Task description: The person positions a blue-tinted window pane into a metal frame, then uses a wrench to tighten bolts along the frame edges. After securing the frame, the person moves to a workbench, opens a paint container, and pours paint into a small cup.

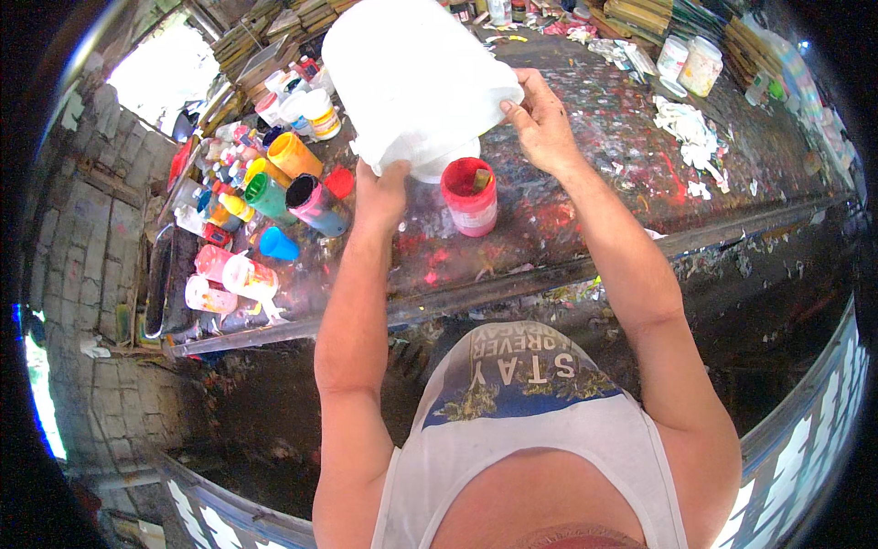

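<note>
A large white, rounded thing (416, 78) tilts over the table's middle, overexposed; it may be a bucket or plastic sheeting, I cannot tell which. My right hand (541, 123) pinches its right edge between thumb and fingers. At its near left edge my left hand (381, 188) grips it, the fingertips partly hidden underneath. Beneath the near edge a white tub (450, 165) shows in part. Just in front stands an open red paint cup (469, 203), holding a flat tool that sticks up inside.
Left of my left hand stand open cups of orange (294, 156), green (266, 196) and dark paint (316, 207), with a blue cup (279, 243). Stained tubs (249, 277) sit near the table's front edge (439, 297). Crumpled white rags (686, 133) and jars (701, 67) lie right.
</note>
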`<state>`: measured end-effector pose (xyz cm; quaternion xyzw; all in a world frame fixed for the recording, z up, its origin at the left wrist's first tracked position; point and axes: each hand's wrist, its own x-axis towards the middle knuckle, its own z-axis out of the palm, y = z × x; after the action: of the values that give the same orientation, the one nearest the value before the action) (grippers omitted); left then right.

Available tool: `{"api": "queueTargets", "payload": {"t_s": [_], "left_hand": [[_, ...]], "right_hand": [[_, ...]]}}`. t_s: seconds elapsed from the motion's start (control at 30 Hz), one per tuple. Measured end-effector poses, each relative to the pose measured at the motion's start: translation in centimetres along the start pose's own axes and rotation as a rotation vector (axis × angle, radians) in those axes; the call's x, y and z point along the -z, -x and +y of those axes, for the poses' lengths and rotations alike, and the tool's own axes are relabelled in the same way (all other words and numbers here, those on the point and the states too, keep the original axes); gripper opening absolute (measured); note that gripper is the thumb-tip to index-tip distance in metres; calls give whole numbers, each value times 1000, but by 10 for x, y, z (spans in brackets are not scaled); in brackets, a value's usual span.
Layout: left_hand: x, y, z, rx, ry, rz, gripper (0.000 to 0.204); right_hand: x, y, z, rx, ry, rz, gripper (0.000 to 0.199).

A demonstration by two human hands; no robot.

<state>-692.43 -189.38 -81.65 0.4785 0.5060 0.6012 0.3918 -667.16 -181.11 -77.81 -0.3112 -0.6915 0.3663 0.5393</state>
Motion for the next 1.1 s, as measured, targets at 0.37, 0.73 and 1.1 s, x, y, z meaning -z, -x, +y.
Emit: {"api": "queueTargets", "payload": {"t_s": [0.37,0.73,1.1], "left_hand": [[-16,-13,-31,-25,-177,70,45],[-32,-19,-26,-25,54,15,54],[1,-2,-33,-22,-98,104,42]], "right_hand": [[22,6,13,46,-22,144,37],[37,5,2,21,-79,126,48],[2,26,0,-9,-26,126,41]]}}
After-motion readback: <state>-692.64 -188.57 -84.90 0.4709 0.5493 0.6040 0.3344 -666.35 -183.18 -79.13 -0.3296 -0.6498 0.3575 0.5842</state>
